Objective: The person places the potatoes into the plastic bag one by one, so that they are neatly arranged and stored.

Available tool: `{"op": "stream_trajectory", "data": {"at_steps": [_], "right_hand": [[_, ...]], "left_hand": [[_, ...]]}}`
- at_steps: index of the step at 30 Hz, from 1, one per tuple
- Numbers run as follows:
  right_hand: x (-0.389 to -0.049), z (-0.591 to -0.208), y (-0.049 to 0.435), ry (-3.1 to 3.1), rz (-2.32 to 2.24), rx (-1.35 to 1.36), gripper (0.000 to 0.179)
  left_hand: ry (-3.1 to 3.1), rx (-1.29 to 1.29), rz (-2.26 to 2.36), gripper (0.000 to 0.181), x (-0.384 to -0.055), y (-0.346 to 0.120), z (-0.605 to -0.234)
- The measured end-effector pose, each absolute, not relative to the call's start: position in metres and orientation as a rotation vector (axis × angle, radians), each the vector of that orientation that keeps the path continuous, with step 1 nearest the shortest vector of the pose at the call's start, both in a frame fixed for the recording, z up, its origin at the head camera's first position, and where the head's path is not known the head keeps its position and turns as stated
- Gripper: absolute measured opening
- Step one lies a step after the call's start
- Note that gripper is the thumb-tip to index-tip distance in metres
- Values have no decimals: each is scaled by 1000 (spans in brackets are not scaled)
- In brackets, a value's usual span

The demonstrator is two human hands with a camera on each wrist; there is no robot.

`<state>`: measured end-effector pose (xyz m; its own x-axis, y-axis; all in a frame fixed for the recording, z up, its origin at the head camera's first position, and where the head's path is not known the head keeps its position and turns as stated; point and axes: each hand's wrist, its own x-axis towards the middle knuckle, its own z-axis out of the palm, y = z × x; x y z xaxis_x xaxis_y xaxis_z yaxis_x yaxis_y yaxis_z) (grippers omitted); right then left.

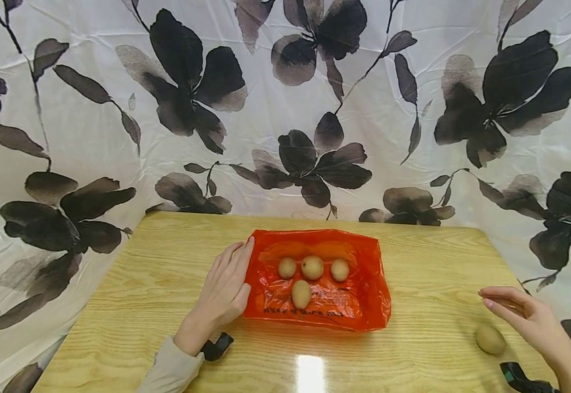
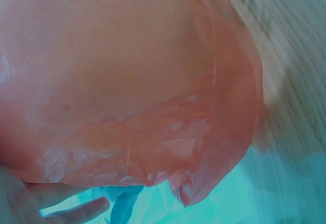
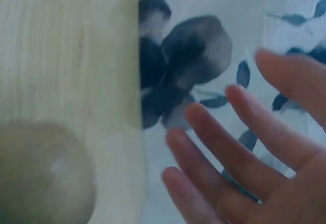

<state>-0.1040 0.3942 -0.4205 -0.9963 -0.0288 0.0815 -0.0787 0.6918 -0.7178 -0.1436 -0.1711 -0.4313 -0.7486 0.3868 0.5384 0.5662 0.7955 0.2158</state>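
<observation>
A red plastic bag [image 1: 373, 305], spread like a shallow box, stands on the wooden table with several potatoes [image 1: 312, 268] inside. My left hand [image 1: 225, 286] lies along its left side with straight fingers touching the plastic. In the left wrist view the translucent bag [image 2: 127, 91] fills most of the picture, and fingers [image 2: 81, 211] show at the lower left. Off to the right, one more potato [image 1: 490, 338] lies on the table. My right hand [image 1: 526, 314] hovers just above and beside this potato, fingers extended and holding nothing. The right wrist view shows these fingers spread, apart from the potato [image 3: 46, 173].
The wooden table [image 1: 427, 273] ends on the right near my right hand. Behind and around it hangs a white cloth [image 1: 265, 120] with dark flowers. Black straps with small devices [image 1: 216, 347] sit at both wrists.
</observation>
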Motion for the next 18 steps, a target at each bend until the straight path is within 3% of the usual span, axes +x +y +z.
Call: {"op": "stream_trajectory", "data": {"at_steps": [11, 18], "right_hand": [[-88, -461, 426, -3224, 1215, 136, 62], [-79, -471, 435, -3136, 1753, 142, 65]], "left_hand": [[-2499, -711, -502, 72, -144, -171, -431], [-2500, -716, -502, 72, -143, -170, -430]]}}
